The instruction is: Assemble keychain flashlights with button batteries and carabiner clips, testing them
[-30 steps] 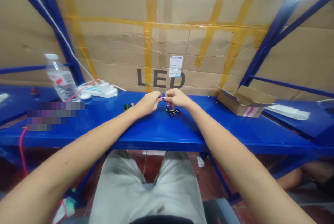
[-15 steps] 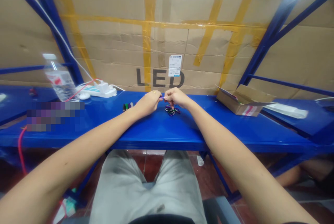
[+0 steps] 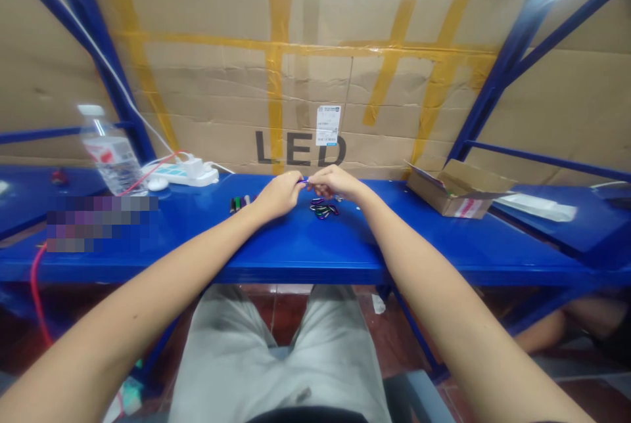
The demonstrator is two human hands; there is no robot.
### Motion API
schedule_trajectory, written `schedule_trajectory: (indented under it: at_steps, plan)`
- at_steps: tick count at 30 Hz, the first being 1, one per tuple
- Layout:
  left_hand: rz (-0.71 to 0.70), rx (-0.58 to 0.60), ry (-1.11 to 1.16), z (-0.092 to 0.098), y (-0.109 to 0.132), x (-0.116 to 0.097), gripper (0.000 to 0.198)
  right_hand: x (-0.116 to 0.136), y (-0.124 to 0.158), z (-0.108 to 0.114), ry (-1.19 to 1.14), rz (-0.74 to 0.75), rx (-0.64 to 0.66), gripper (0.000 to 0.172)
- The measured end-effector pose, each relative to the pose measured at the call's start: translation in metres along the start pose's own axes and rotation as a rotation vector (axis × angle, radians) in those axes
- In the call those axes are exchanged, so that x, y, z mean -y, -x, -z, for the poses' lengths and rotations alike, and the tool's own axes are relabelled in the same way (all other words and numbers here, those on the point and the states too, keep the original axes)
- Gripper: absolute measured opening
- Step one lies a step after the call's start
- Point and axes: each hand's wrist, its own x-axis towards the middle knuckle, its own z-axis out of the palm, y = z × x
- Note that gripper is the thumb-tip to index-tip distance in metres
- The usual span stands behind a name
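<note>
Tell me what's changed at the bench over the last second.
Hardly anything. The left hand and right hand still pinch the small purple piece between them, just above the pile of small coloured pieces on the blue bench. Nothing was picked up or let go; only the view drifted slightly.

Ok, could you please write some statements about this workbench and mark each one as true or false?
1. The left hand and the right hand both pinch a small purple piece. True.
2. The water bottle lies on its side at the right end. False: it stands upright at the left.
3. A pile of coloured clips lies on the blue bench near the right hand. True.
4. The cardboard box at the right is taped shut. False: its flaps are open.
5. The cardboard sheet behind the bench shows the letters LED. True.
</note>
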Motion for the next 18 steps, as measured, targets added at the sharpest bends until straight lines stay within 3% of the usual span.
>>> schedule_trajectory:
  at_steps: [3,9,14,18]
  plan:
    - [0.042,0.005,0.03,0.001,-0.002,0.004,0.026,-0.011,-0.005,0.01,0.383,0.077,-0.17,0.014]
    - [0.088,0.033,0.13,0.001,0.0,0.014,0.024,-0.029,-0.012,0.005,0.799,0.109,-0.032,0.013]
    - [0.148,0.007,0.231,-0.006,-0.002,0.021,0.021,-0.026,-0.012,-0.006,0.873,0.049,-0.03,0.004]
    - [0.293,0.053,0.51,-0.009,-0.007,0.025,0.019,-0.021,-0.009,-0.008,0.663,0.041,-0.093,0.005]
